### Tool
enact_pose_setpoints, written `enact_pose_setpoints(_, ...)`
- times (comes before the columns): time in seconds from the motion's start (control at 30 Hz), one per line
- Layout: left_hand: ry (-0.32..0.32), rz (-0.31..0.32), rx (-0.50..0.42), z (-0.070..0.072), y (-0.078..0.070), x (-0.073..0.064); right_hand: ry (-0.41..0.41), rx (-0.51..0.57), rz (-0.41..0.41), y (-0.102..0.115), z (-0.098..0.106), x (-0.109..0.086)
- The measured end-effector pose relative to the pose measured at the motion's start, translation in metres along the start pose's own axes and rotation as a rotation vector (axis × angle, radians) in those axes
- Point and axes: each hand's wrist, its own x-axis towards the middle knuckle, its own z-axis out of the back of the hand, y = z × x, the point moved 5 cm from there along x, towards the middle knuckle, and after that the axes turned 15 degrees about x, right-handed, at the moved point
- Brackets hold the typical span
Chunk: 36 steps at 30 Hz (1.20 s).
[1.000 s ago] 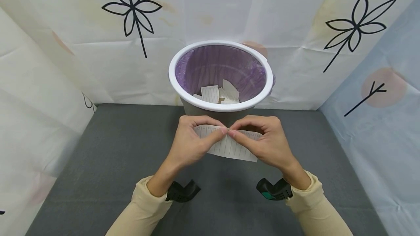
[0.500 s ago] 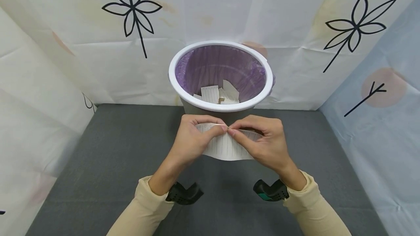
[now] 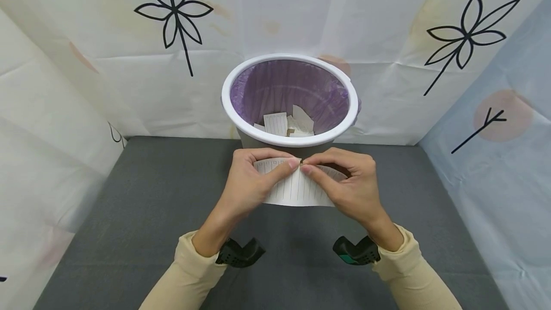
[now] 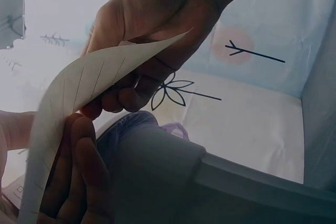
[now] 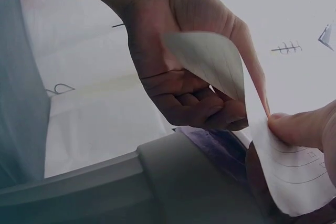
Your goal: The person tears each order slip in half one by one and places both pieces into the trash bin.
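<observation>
In the head view, a sheet of lined paper with small printed boxes along its top edge hangs between the hands, in front of the bin. My left hand pinches it near the middle of the top edge, thumb on the near face. Right beside that thumb, my right hand pinches the same edge, and a small gap shows between the two thumb tips. From the left wrist view, the paper bows in a curve between both hands. Fingers behind the sheet are partly hidden.
A bin with a white rim and a purple liner stands just beyond the hands. Inside lie several torn paper pieces. Dark grey cloth covers the table, and printed fabric hangs behind and at the sides.
The thumb tips have moved slightly apart at the paper's top edge. The sheet's lower edge has risen a little and lies straighter. The bin has stayed still.
</observation>
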Motion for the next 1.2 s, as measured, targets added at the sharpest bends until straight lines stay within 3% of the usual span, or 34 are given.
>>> enact_pose_setpoints(0.47, -0.211, -0.179, 0.178, 0.008, -0.009, 0.002, -0.033, -0.022, 0.02, 0.009, 0.003, 0.004)
enact_pose_setpoints(0.83, -0.241, -0.195, 0.21, 0.016, -0.008, 0.005, -0.072, 0.082, 0.029, 0.015, 0.006, 0.006)
enact_pose_setpoints(1.2, -0.252, -0.189, 0.175, 0.02, -0.008, 0.005, -0.085, 0.117, 0.07, 0.023, 0.007, 0.007)
